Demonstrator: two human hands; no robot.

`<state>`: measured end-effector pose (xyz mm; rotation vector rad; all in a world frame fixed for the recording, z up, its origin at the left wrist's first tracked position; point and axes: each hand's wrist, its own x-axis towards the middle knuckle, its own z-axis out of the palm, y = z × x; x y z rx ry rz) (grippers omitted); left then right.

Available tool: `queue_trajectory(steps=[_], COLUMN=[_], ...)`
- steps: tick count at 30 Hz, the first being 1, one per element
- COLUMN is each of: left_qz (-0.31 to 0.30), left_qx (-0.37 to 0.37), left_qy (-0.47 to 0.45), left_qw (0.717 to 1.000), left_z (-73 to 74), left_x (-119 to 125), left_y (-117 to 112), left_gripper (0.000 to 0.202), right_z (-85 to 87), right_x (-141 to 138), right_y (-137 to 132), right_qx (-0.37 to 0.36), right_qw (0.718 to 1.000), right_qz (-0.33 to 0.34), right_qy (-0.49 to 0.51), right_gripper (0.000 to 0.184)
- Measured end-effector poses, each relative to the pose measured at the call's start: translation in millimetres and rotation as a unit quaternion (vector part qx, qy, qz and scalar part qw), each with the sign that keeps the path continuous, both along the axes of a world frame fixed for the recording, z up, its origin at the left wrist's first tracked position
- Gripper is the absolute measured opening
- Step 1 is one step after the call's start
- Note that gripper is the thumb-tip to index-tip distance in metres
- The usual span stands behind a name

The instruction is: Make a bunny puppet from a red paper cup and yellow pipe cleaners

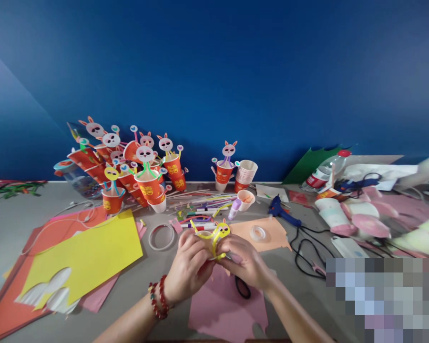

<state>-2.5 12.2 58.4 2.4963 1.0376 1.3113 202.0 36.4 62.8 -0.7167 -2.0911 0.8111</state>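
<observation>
At the middle of the table my left hand (pixel 193 259) is closed around a paper cup (pixel 204 234), whose pale rim shows above the fingers. A yellow rabbit figure (pixel 222 231), with a paper face and bent yellow pipe-cleaner-like limbs, sits at the cup's right side. My right hand (pixel 241 259) has its fingers closed on the figure, against the cup. Just under the right hand a dark loop like a scissors handle (pixel 243 287) shows over pink paper (pixel 225 309). The cup's lower part is hidden by my hands.
Finished rabbit cups (pixel 148 183) crowd the back left, beside yellow paper (pixel 86 257). A cup stack (pixel 246 174), a purple-capped glue stick (pixel 235 208) and markers (pixel 203 226) lie behind my hands. To the right are a blue glue gun (pixel 282 212), its cord and a bottle (pixel 325 171).
</observation>
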Motion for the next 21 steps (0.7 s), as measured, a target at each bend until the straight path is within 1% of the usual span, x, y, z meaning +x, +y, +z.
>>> queue_trajectory(steps=[7,14,21], left_qz=[-0.003,0.003,0.011], left_qx=[0.001,0.002,0.003], left_qy=[-0.001,-0.002,0.004], left_qw=[1.0,1.0,1.0], left_z=[1.2,3.5,4.0], left_x=[-1.0,-0.5,0.4], left_y=[-0.4,-0.9,-0.6], left_gripper=[0.013,0.012,0.012], right_z=[-0.5,1.7,2.6], right_x=[-1.4,-3.1,-3.0], right_y=[-0.5,-1.1,-1.5], right_qx=[-0.014,-0.006,-0.001], right_qw=[1.0,1.0,1.0], right_qz=[-0.002,-0.007,-0.023], right_qy=[0.009,0.01,0.006], right_gripper=[0.01,0.009,0.016])
